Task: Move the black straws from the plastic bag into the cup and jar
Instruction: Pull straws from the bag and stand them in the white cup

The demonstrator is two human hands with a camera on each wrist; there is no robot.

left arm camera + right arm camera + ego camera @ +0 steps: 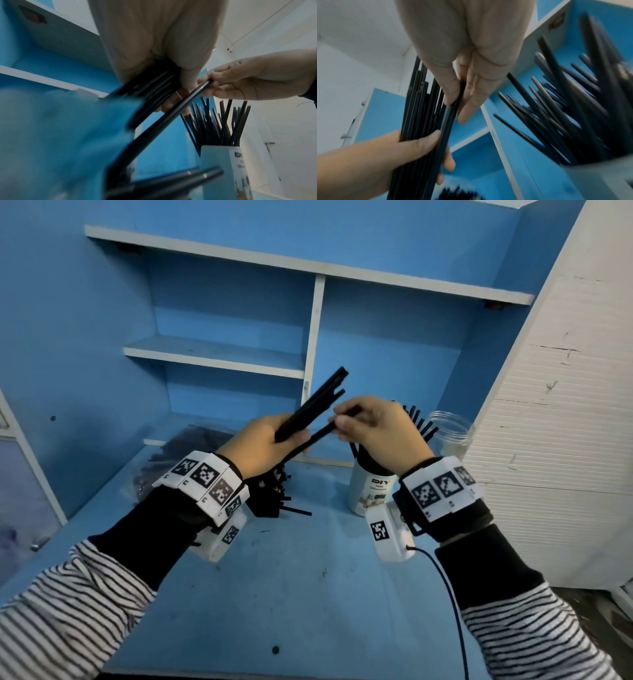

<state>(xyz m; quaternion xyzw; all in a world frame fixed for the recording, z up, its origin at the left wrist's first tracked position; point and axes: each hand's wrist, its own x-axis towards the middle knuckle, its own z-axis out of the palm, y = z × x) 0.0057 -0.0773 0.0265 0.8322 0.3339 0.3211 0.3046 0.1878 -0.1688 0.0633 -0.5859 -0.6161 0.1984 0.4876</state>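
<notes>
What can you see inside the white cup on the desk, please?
The white cup holds many black straws standing upright and fanning above its rim. Their lower ends and the cup's bottom are hidden by its wall, and the right hand covers some tops in the head view.

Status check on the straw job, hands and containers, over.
Left hand grips a bundle of black plastic straws. Right hand pinches one black straw from it. White paper cup holds straws; clear plastic jar looks empty. Nothing blocking.

We see smooth, faintly glossy plastic straws [164,119], a clear plastic jar [451,433], and a scuffed matt painted desk [291,594].
</notes>
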